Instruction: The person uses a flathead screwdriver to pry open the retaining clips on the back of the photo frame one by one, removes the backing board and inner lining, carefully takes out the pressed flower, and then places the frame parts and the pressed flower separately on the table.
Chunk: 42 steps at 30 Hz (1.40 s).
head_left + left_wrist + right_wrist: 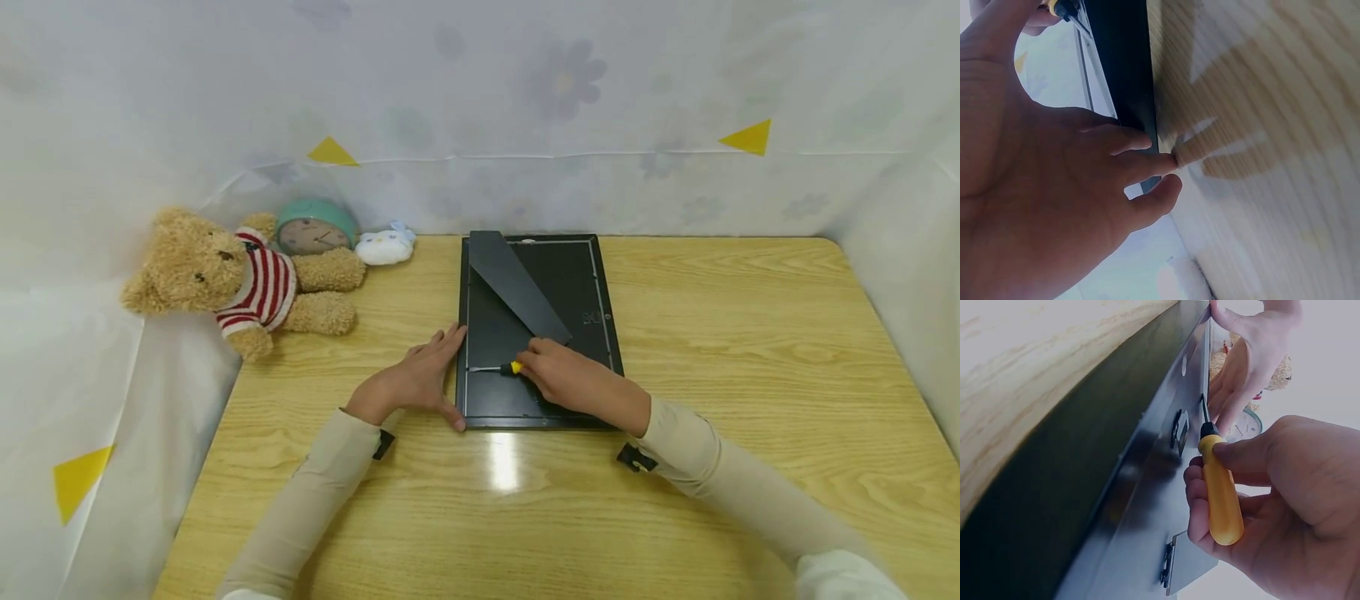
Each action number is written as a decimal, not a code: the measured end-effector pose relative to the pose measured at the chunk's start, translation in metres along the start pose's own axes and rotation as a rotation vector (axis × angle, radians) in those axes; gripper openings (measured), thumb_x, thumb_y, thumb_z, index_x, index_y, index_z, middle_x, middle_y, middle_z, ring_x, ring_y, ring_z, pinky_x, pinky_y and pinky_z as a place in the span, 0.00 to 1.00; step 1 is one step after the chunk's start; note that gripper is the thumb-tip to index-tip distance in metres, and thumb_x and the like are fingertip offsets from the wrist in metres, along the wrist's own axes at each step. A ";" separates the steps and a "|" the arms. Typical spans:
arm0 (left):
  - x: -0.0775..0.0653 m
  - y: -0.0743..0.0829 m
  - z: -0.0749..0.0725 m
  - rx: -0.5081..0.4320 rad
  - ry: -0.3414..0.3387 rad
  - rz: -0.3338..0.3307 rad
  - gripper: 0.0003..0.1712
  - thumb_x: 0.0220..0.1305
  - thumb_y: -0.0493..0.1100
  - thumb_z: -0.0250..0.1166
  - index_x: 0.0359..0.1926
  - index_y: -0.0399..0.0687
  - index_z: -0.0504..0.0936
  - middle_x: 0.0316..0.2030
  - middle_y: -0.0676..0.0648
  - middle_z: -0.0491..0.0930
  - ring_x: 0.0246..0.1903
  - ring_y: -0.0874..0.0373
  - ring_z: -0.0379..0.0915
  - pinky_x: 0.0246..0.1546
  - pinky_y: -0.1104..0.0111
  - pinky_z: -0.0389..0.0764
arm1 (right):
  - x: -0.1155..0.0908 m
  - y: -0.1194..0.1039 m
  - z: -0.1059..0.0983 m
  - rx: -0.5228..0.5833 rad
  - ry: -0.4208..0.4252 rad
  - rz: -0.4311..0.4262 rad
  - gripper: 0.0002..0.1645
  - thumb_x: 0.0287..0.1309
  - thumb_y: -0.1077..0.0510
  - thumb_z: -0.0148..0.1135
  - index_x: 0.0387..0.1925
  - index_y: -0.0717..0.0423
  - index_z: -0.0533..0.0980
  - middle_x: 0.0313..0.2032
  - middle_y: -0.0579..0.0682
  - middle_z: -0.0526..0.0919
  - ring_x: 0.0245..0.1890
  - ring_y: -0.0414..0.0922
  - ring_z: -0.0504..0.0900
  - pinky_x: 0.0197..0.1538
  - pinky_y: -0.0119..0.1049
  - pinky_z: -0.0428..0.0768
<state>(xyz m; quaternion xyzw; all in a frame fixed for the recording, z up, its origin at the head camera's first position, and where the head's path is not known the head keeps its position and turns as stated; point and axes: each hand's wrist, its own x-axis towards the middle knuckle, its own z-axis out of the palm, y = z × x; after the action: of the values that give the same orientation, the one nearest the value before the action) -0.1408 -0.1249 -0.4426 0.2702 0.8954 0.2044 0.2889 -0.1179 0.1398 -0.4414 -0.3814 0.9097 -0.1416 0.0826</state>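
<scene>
A black picture frame [540, 408] lies face down on the table, its back panel and slanted stand leg [517, 283] facing up. My right hand [566, 375] grips a screwdriver [1222, 494] by its yellow handle, seen closely in the right wrist view. The thin metal shaft reaches left across the back panel, with its tip at the left inner edge of the frame. My left hand [420, 379] is spread against the frame's left side, thumb near the lower left corner. In the left wrist view, its fingers [1147, 165] lie along the dark outer edge.
At the back left, a teddy bear [262, 283] in a striped sweater lies on its side. Next to it stand a teal clock [318, 227] and a small white plush [385, 246]. A pale flowered cloth [480, 100] hangs behind the wooden table [750, 333].
</scene>
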 end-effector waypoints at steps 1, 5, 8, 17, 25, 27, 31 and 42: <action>0.000 0.000 0.000 -0.001 0.000 0.001 0.86 0.35 0.63 0.85 0.80 0.44 0.33 0.79 0.40 0.31 0.77 0.38 0.31 0.72 0.43 0.47 | 0.000 0.000 0.000 -0.006 0.005 -0.003 0.10 0.71 0.62 0.58 0.47 0.64 0.80 0.29 0.50 0.71 0.26 0.42 0.68 0.31 0.32 0.70; -0.001 0.001 0.000 -0.011 -0.001 0.003 0.86 0.35 0.62 0.85 0.80 0.44 0.32 0.79 0.40 0.31 0.77 0.38 0.30 0.72 0.43 0.46 | 0.001 0.000 0.002 -0.026 0.020 -0.014 0.09 0.71 0.61 0.58 0.45 0.63 0.80 0.28 0.50 0.71 0.26 0.42 0.68 0.30 0.33 0.69; -0.001 0.000 0.000 -0.022 -0.002 0.001 0.86 0.35 0.62 0.85 0.80 0.44 0.32 0.78 0.41 0.30 0.77 0.38 0.29 0.72 0.43 0.46 | 0.003 0.001 0.002 -0.030 0.015 -0.016 0.09 0.71 0.61 0.58 0.45 0.63 0.80 0.28 0.50 0.71 0.26 0.43 0.67 0.31 0.33 0.69; 0.000 -0.001 0.004 -0.033 0.011 -0.009 0.86 0.34 0.62 0.85 0.80 0.46 0.33 0.79 0.42 0.31 0.77 0.40 0.29 0.72 0.44 0.45 | 0.007 0.001 0.003 -0.047 -0.014 -0.029 0.08 0.71 0.62 0.57 0.44 0.63 0.80 0.28 0.51 0.70 0.25 0.43 0.65 0.30 0.34 0.66; -0.001 -0.002 0.005 -0.024 0.020 -0.011 0.86 0.35 0.63 0.84 0.80 0.46 0.33 0.78 0.41 0.31 0.77 0.41 0.29 0.73 0.45 0.44 | 0.012 0.001 0.005 -0.124 0.007 -0.075 0.08 0.71 0.61 0.59 0.42 0.64 0.79 0.28 0.53 0.71 0.24 0.44 0.69 0.29 0.35 0.69; -0.001 -0.002 0.004 -0.018 0.019 -0.006 0.85 0.35 0.63 0.84 0.80 0.46 0.33 0.78 0.41 0.31 0.77 0.41 0.29 0.73 0.45 0.44 | 0.012 0.001 0.005 -0.145 0.019 -0.085 0.08 0.70 0.61 0.59 0.41 0.64 0.79 0.28 0.54 0.72 0.25 0.45 0.70 0.29 0.36 0.70; 0.000 0.000 0.002 -0.013 0.006 -0.005 0.85 0.36 0.63 0.84 0.80 0.45 0.32 0.78 0.40 0.30 0.77 0.43 0.29 0.73 0.44 0.43 | 0.010 0.001 0.008 -0.214 0.049 -0.123 0.08 0.70 0.61 0.59 0.42 0.65 0.79 0.30 0.55 0.74 0.26 0.46 0.73 0.29 0.36 0.74; 0.001 0.002 0.002 0.001 -0.003 -0.007 0.85 0.36 0.63 0.84 0.79 0.42 0.32 0.78 0.37 0.30 0.77 0.43 0.32 0.72 0.44 0.46 | 0.013 -0.009 -0.006 -0.526 0.062 -0.247 0.08 0.68 0.61 0.62 0.42 0.65 0.80 0.33 0.55 0.76 0.31 0.46 0.74 0.32 0.34 0.78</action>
<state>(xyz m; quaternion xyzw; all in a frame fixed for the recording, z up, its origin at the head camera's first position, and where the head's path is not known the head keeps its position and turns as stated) -0.1393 -0.1223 -0.4432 0.2674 0.8960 0.2026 0.2909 -0.1223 0.1253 -0.4336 -0.4932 0.8639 0.0783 -0.0649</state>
